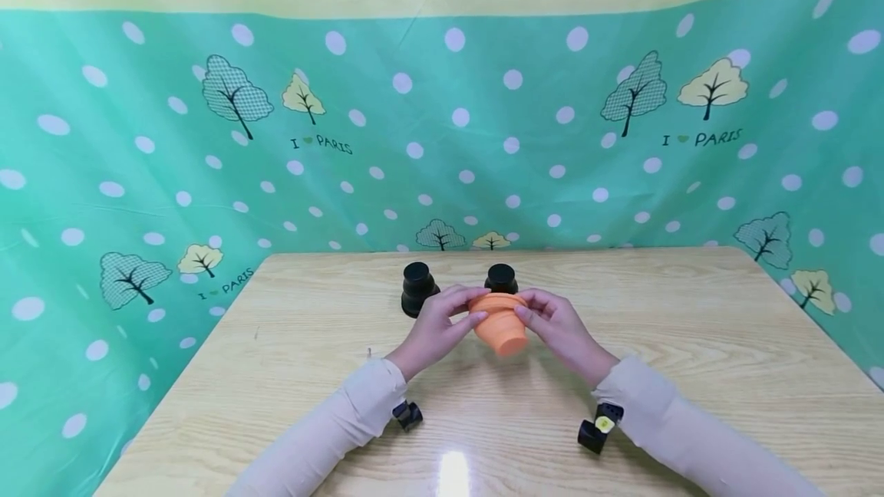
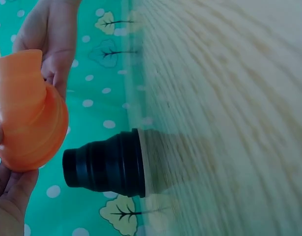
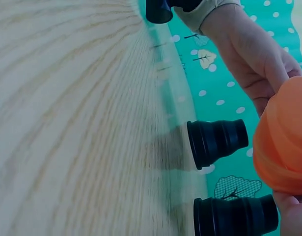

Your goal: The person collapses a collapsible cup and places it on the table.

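Observation:
An orange collapsible cup [image 1: 499,326] is held in the air above the table, between both hands. Its wide rim points up and away, and its narrow base is tilted toward me; in the left wrist view its stepped wall looks bent to one side. My left hand [image 1: 442,326] grips the rim on the left, thumb on the near wall. On the opposite side, my right hand [image 1: 565,334] pinches the rim the same way. Behind the hands stand two black stepped cups, the left one [image 1: 417,291] and the right one [image 1: 501,278], narrow ends up. The right one is partly hidden.
The wooden table [image 1: 290,397] stretches out on both sides. A green dotted curtain [image 1: 387,121] hangs along its back and sides. Small black cameras, left [image 1: 407,415] and right [image 1: 592,436], are strapped under the wrists.

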A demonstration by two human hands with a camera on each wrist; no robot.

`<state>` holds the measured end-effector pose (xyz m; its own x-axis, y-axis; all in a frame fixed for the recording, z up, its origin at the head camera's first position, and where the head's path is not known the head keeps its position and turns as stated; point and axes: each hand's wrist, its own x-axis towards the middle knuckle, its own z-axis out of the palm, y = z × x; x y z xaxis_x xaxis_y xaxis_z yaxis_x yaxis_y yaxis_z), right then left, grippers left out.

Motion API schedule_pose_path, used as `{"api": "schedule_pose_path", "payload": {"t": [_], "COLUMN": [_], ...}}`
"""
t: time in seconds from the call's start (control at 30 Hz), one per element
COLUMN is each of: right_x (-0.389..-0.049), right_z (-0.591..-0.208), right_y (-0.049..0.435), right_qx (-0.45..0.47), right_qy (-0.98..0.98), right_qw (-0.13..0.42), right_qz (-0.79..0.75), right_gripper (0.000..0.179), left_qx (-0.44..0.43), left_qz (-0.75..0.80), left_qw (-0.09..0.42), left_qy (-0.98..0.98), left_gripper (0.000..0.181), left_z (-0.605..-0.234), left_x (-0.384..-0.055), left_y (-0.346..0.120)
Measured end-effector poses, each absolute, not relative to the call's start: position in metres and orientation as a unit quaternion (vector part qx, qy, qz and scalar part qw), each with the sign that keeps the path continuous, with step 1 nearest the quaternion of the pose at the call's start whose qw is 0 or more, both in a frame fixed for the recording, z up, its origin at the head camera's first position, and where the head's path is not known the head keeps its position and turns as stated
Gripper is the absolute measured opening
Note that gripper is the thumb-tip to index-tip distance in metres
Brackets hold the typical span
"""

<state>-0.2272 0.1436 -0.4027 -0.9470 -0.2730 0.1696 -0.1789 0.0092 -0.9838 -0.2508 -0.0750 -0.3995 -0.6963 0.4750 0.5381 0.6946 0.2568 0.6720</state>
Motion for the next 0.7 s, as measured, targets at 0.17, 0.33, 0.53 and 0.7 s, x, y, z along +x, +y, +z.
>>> {"api": "schedule_pose_path", "payload": {"t": [0.17, 0.33, 0.53, 0.7], "right_x": [-0.228, -0.231, -0.233, -0.232], "right_z": [-0.401, -0.395, -0.386, -0.383], "right_y": [0.145, 0.146, 0.144, 0.141], "right_qx": [-0.180, -0.224, -0.238, -0.227], "right_qy": [0.736, 0.783, 0.797, 0.802], "right_qw": [0.036, 0.029, 0.074, 0.089], "right_qz": [-0.651, -0.580, -0.550, -0.545], "right_gripper": [0.033, 0.027, 0.026, 0.027], "left_qx": [-0.365, -0.366, -0.378, -0.371], "left_qz": [-0.495, -0.492, -0.475, -0.468], "left_qw": [0.106, 0.100, 0.078, 0.062], "left_qy": [-0.781, -0.784, -0.791, -0.800], "left_gripper": [0.033, 0.033, 0.032, 0.033], "left_z": [-0.400, -0.399, -0.401, -0.400], "left_x": [-0.252, -0.252, -0.252, -0.251], "left_y": [-0.076, -0.077, -0.076, -0.075]}}
